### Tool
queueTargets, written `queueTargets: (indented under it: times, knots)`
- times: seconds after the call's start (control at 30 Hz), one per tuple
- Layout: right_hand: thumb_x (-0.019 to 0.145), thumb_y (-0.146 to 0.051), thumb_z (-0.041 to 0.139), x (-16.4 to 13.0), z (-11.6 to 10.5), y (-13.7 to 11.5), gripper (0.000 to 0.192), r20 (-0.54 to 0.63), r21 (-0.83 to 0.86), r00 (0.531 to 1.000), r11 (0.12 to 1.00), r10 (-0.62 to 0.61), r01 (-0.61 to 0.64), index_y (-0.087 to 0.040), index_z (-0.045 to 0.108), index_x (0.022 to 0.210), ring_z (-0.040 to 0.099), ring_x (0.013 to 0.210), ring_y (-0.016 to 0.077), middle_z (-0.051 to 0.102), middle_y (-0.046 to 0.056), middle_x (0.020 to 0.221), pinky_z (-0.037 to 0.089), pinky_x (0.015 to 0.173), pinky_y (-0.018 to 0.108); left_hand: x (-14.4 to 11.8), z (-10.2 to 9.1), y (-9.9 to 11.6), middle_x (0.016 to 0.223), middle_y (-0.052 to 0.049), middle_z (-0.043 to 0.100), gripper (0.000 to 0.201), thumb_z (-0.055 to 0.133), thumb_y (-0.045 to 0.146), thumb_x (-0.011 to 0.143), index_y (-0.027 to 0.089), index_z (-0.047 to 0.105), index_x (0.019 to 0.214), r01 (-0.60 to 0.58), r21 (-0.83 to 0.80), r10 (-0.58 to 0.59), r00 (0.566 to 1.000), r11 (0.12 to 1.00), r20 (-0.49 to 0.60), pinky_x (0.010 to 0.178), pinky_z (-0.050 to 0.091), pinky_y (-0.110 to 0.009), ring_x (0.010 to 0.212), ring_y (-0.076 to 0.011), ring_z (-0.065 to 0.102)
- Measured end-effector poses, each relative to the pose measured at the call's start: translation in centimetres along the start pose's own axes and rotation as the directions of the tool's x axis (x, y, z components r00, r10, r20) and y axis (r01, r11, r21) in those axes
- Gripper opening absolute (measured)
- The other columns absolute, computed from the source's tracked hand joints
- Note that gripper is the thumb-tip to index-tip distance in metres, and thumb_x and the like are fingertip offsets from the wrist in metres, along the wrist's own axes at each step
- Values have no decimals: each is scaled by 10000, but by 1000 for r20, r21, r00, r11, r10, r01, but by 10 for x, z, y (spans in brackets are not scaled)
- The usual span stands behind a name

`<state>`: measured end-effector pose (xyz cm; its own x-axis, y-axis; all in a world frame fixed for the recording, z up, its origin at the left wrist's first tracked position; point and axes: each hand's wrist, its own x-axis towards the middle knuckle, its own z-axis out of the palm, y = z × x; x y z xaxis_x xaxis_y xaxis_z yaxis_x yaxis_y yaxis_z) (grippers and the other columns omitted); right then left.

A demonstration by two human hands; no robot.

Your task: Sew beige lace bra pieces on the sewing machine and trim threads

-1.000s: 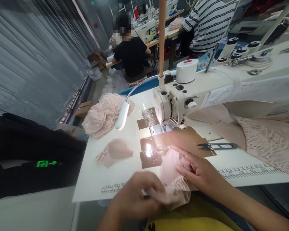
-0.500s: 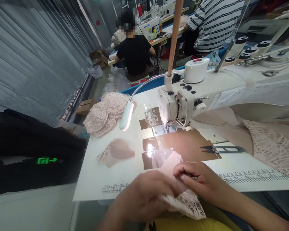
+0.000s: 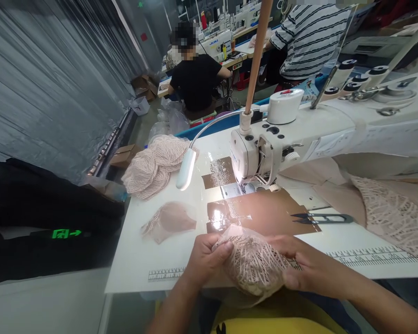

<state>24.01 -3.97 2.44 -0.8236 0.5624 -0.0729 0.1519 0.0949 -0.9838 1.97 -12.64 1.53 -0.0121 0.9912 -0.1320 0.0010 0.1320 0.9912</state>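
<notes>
A: Where's the lace piece (image 3: 252, 264)?

B: At the near edge of the worktop (image 3: 135, 260), between both hands, bunched into a rounded wad, partly hanging off the edge over the lap.

A: Who has it?

B: Both. The left hand (image 3: 204, 260) pinches its left side, thumb on top and fingers curled under, a narrow grip closed on the lace. The right hand (image 3: 308, 266) cups the right side, fingers spread along the top and thumb low, also closed on it.

A: Which way does it run?

B: Its long axis lies left to right, hand to hand. The needle of the machine (image 3: 254, 155) is straight ahead and well apart, past the shiny brown patch (image 3: 264, 211).

A: Arm pose?

B: Both forearms come in low from the near edge, converging on the wad, wrists about level. The right is slightly farther forward.

A: Anything close by?

B: The snips (image 3: 322, 218) lie just beyond the right hand. A flat lace cup (image 3: 169, 220) lies left of the left hand, a pile (image 3: 155, 164) behind it.
</notes>
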Motion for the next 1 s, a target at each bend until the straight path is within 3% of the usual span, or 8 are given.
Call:
queueTargets:
  times: [0.17,0.3,0.43,0.57,0.67,0.73,0.87,1.0]
  knots:
    - [835,-535,559,15,14,1,392,70,109,994,990,86,-93,-155,650,848,555,725,196,617,32,790,430,649,275,2,7,6,557,33,301,493,584,455,849,152,370,523,-51,0,51,997,999,60,475,214,-213,519,-67,271]
    - [787,-499,637,15,19,3,343,111,385,990,914,90,-127,-159,640,745,567,677,196,618,30,728,442,647,294,2,7,1,547,10,431,434,575,447,854,136,508,560,100,-312,-80,994,945,75,522,362,-225,524,-99,400]
    - [727,-518,693,9,17,6,358,-95,555,977,824,193,-108,-181,612,639,559,608,187,610,29,647,442,589,294,-12,7,-10,754,-58,639,416,555,548,824,152,667,765,139,-751,-201,980,646,9,821,469,-360,781,-210,606]
    - [781,-539,628,13,20,9,375,-309,475,929,880,203,-34,-195,608,634,548,647,189,589,28,650,453,639,310,-29,24,-16,1243,-145,578,789,525,772,700,159,612,1190,171,-890,-151,982,423,117,1026,354,-434,1229,-327,463]
    - [818,-494,595,23,31,9,419,-289,169,957,985,10,41,-187,559,536,503,623,170,536,20,617,426,627,299,-27,41,-13,1262,-150,572,737,728,518,692,160,526,1304,213,-848,-148,976,485,160,1034,357,-442,1229,-327,469]
    - [821,-476,595,28,39,9,453,-262,56,963,995,-68,86,-181,521,486,461,582,152,493,10,574,397,580,285,-21,49,-8,1194,-133,618,674,743,255,696,164,509,1323,184,-821,-185,978,541,97,1022,378,-437,1174,-308,522]
    - [744,-484,695,31,45,12,363,-352,341,928,940,125,3,-176,578,590,467,578,143,509,-3,581,403,551,267,-11,54,-5,1043,-80,684,658,706,38,602,191,594,1232,130,-787,-262,964,604,-42,976,427,-387,1086,-268,581]
    - [654,-451,785,28,38,11,331,-371,602,890,798,266,13,-177,599,656,520,645,158,579,17,679,452,610,274,-23,44,-15,729,-74,679,154,701,276,749,159,731,844,175,-667,-207,978,724,32,829,494,-369,802,-221,642]
